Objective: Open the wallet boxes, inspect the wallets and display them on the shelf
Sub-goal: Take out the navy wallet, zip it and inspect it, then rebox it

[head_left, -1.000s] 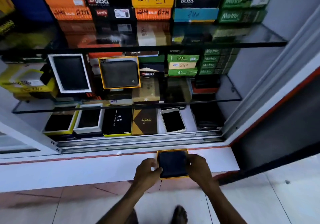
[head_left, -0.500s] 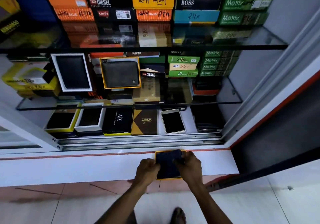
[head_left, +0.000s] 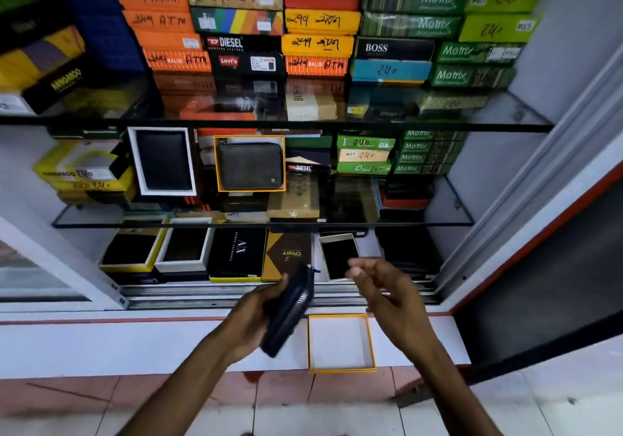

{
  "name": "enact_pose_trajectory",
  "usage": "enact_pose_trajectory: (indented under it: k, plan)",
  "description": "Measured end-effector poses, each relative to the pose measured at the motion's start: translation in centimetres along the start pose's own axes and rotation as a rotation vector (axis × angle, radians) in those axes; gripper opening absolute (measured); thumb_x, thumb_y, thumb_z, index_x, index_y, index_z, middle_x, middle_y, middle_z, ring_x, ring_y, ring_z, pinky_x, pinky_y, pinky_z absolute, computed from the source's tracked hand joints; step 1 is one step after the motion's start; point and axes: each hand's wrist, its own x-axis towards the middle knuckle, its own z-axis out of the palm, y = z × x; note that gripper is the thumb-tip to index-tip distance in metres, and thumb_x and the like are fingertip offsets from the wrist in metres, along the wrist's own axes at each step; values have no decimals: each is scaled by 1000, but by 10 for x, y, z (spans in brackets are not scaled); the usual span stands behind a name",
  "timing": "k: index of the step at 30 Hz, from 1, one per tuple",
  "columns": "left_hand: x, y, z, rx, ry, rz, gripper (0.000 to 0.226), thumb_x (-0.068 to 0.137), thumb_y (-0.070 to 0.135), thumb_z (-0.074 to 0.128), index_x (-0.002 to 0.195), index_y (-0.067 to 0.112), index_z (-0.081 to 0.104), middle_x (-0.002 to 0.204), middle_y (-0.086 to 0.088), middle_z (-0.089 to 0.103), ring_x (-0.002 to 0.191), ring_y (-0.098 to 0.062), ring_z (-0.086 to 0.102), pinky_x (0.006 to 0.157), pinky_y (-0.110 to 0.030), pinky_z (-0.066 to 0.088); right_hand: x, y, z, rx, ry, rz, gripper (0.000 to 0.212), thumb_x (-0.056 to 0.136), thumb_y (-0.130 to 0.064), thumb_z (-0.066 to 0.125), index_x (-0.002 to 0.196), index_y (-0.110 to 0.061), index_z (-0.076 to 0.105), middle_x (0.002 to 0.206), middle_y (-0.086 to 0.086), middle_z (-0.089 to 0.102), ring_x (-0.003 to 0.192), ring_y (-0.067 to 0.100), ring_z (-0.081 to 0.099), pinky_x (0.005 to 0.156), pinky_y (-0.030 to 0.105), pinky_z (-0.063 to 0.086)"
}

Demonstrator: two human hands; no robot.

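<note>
My left hand (head_left: 251,321) grips a dark navy zip wallet (head_left: 290,310), held on edge above the white ledge with its zipper side facing me. My right hand (head_left: 381,287) hovers to the right of the wallet with fingers loosely spread, holding nothing. Below and between my hands lies an orange-rimmed box tray (head_left: 341,343) with a white inside, nothing in it. On the middle glass shelf a grey zip wallet stands in an orange-rimmed box (head_left: 250,164), and next to it a black wallet in a white box (head_left: 163,160).
The bottom shelf holds open boxed wallets (head_left: 183,248), an AX box (head_left: 237,253), a brown box (head_left: 288,253) and a white box (head_left: 338,255). Stacks of coloured wallet boxes (head_left: 320,24) fill the top shelf. A sliding-door track (head_left: 236,295) runs in front; a door frame (head_left: 539,206) rises at right.
The wallet has been lifted out of the orange-rimmed box and turned on edge in my left hand. My right hand let go and moved up to the right. The view moved closer.
</note>
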Motion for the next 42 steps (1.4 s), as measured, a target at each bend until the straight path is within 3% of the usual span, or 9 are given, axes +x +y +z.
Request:
enact_pose_trajectory:
  k: [4, 9, 14, 20, 23, 25, 29, 33, 42]
  plan:
    - [-9, 23, -14, 60, -186, -28, 62, 71, 44, 79, 107, -4, 65, 73, -10, 65, 57, -20, 60, 53, -28, 48, 23, -17, 6, -143, -327, -160, 31, 96, -33, 57, 126, -31, 62, 118, -14, 69, 108, 3, 64, 93, 30, 55]
    - [-30, 41, -14, 66, -312, -8, 47, 85, 41, 67, 104, -3, 67, 74, -7, 66, 59, -15, 58, 55, -23, 45, 31, -42, 19, -165, -518, -216, 26, 92, -33, 64, 117, -26, 69, 101, 0, 75, 97, 17, 69, 86, 49, 55]
    - [-46, 48, -16, 119, -244, 4, 42, 96, 33, 46, 96, -1, 70, 73, -8, 66, 58, -13, 57, 52, -21, 44, 30, -58, 20, -188, -568, -261, 19, 91, -26, 67, 92, -8, 68, 61, -23, 57, 58, -3, 49, 57, 8, 35]
    - [-48, 49, -14, 314, 23, 72, 49, 86, 45, 64, 101, -1, 67, 69, -9, 68, 55, -21, 63, 54, -28, 48, 9, -85, 20, -298, -364, -350, 12, 89, -28, 68, 83, -18, 67, 59, -23, 56, 56, -1, 50, 53, 8, 34]
    - [-46, 49, -4, 197, 176, 116, 35, 91, 37, 58, 91, 4, 70, 64, -9, 72, 51, -20, 67, 50, -24, 51, -18, -108, 22, -341, -252, -394, 11, 88, -28, 65, 79, -24, 62, 63, -29, 56, 66, -4, 54, 56, 8, 36]
    - [-40, 48, -2, 85, 252, 133, 36, 92, 36, 56, 102, 4, 69, 67, -8, 74, 52, -18, 69, 48, -21, 52, -33, -116, 25, -507, -177, -484, 10, 85, -36, 61, 81, -28, 59, 75, -23, 59, 76, -2, 54, 62, 13, 38]
    - [-32, 47, 5, -49, 272, 65, 47, 93, 43, 52, 115, 4, 67, 77, -10, 74, 61, -22, 67, 53, -28, 52, -56, -109, 50, -709, -87, -571, 10, 80, -39, 58, 79, -29, 58, 79, -13, 63, 78, 8, 55, 62, 26, 47]
    - [-28, 45, 17, -166, 225, -57, 43, 97, 44, 44, 104, 9, 68, 74, -10, 73, 64, -23, 67, 62, -33, 55, -57, -91, 62, -751, 42, -569, 9, 82, -38, 61, 81, -29, 60, 79, -13, 63, 77, 11, 56, 59, 24, 46]
    - [-48, 50, 10, -152, 102, -35, 46, 70, 26, 75, 112, 9, 63, 80, -10, 75, 64, -19, 70, 60, -31, 55, -16, -77, 23, -630, 334, -390, 8, 86, -37, 67, 83, -30, 64, 79, -12, 66, 79, 13, 61, 62, 30, 51]
